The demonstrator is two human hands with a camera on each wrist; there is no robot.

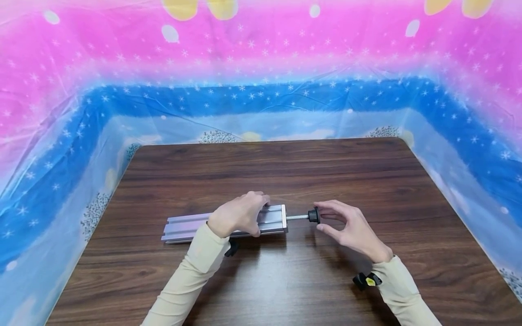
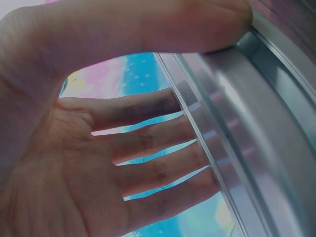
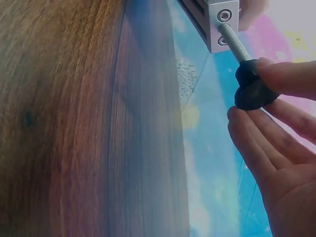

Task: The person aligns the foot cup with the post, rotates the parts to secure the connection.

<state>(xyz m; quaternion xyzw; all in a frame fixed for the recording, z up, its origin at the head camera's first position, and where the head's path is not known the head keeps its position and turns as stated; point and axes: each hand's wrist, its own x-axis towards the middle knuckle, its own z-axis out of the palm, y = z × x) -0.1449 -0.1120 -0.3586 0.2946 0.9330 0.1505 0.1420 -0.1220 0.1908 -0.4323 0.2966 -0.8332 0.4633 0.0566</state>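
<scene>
A silver grooved aluminium profile (image 1: 185,227) lies lengthwise across the middle of the table. My left hand (image 1: 240,213) grips it near its right end, thumb on the near side and fingers over the far side; the left wrist view shows the thumb (image 2: 217,24) against the metal. From the end plate (image 3: 217,34), which has socket screws in it, a threaded rod (image 1: 297,217) sticks out to the right. On the rod's end sits a black levelling foot (image 3: 254,89). My right hand (image 1: 355,231) pinches this foot between thumb and fingers.
The dark wood-grain table (image 1: 269,167) runs out on all sides of the profile. A pink and blue patterned cloth (image 1: 261,97) hangs around the table's back and sides. Black wrist cameras (image 1: 364,281) are strapped under both sleeves.
</scene>
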